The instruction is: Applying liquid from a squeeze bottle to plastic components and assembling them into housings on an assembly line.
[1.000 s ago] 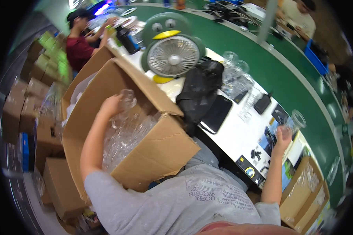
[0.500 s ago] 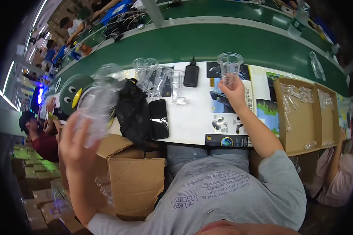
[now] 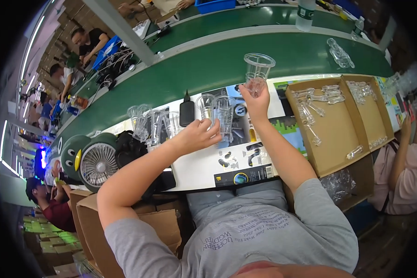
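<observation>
Presently, the right hand [image 3: 256,99] is raised just above the centre of the frame, its fingers closed around the lower part of a clear plastic cup [image 3: 258,70] that stands upright with the open rim uppermost, over the near edge of the green conveyor belt [image 3: 208,69]. The left hand [image 3: 200,134] lies left of centre on the white worktop [image 3: 199,169], fingers curled and touching the base of a clear glass [image 3: 224,118] that stands upright beside a second clear glass [image 3: 205,107]; whether the fingers actually clamp it cannot be told.

Further clear glasses [image 3: 146,123] stand in a loose row to the left of that hand, along the far edge of the worktop. A black bottle-shaped object [image 3: 186,111] stands between that row and the two glasses. A black bag [image 3: 129,148] lies at centre left, touching a small desk fan [image 3: 96,163] with a green, bird-faced housing.

In the right of the frame an open cardboard tray [image 3: 329,139] holds several small clear glass pieces [image 3: 312,104], scattered and lying flat. A second cardboard tray [image 3: 370,111] adjoins it further right with more of the same pieces.

An open cardboard carton [image 3: 125,222] sits at lower left, below the worktop edge. Another person [image 3: 403,171] sits at the right edge; others are seated along the belt at upper left.
</observation>
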Motion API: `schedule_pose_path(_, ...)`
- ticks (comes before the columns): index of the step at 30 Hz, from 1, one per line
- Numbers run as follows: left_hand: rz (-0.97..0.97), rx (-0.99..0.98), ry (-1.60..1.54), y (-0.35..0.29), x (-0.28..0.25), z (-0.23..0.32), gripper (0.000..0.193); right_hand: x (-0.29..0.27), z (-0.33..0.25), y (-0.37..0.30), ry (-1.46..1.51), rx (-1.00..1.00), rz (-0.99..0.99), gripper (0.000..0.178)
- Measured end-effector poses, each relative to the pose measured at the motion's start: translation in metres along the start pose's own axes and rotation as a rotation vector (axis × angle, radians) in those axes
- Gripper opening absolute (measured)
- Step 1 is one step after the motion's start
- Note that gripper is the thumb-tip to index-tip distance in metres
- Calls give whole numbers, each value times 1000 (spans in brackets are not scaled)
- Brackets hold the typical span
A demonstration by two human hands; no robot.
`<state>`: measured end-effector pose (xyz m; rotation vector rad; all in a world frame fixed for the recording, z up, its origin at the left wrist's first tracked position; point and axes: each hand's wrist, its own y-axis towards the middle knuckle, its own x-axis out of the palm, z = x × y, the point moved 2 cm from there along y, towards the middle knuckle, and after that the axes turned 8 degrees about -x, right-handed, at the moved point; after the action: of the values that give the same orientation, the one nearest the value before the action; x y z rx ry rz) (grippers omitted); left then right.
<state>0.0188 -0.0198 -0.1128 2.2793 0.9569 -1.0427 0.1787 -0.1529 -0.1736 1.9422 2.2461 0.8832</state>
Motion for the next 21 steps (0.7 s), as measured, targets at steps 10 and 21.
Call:
schedule_pose_path(10, -380, -249, -197, -7, -37, 18, 46, 13, -3, -14, -113, -11, -146, 36)
schedule_pose_path(21, -695, -285, -705, 69, -115, -10, 24, 9, -8, -13, -127, -67, -133, 35)
